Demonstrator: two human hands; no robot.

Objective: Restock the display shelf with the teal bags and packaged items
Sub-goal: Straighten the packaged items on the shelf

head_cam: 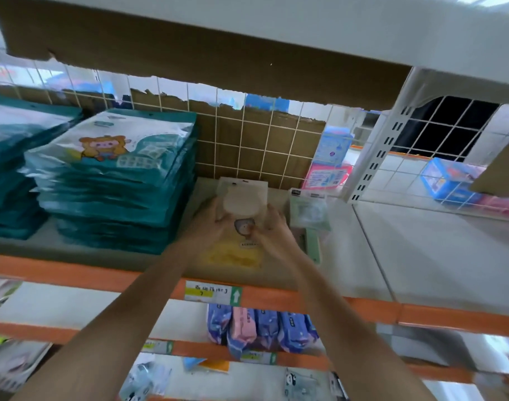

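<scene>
The shelf tag on the orange shelf edge shows a "7" on its yellow strip and a white up-arrow on green at its right end; its handwritten line is too blurred to read. Above the tag, the print on the yellow packet and teal bags is illegible.

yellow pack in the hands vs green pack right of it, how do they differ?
Hold: both the left hand and right hand grip the yellow pack; the green pack lies untouched.
Look: the yellow pack is yellow below with a pale round disc up top; the green pack is pale green.
Place: the yellow pack sits nearer the teal stack, the green pack to its right.
Shared: both are flat packs on the same shelf.
</scene>
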